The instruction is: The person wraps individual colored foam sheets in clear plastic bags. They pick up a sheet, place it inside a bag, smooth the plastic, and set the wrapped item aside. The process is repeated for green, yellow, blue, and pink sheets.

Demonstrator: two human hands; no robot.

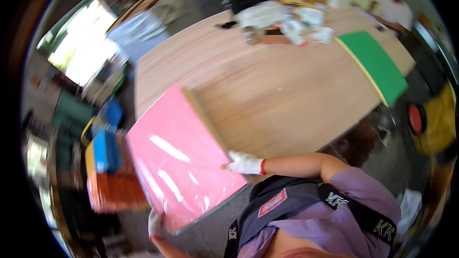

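A large pink slab with a glossy, film-like surface lies on the near left of the wooden table, its near end jutting past the edge. A tan border shows along its right side. My left hand, in a white glove, is closed on the slab's near left corner, its fingers partly hidden. At the right edge near the front corner, my right hand grips the slab; its white glove has a red cuff, and a bare fingertip shows on top. Motion blurs the picture slightly, so whether the slab is one piece or stacked sheets is unclear.
The wooden table bears a green slab at right and a pile of bags, a jar and boxes at the back. A person sits at the far right. An orange wrapped bundle with a blue block stands left.
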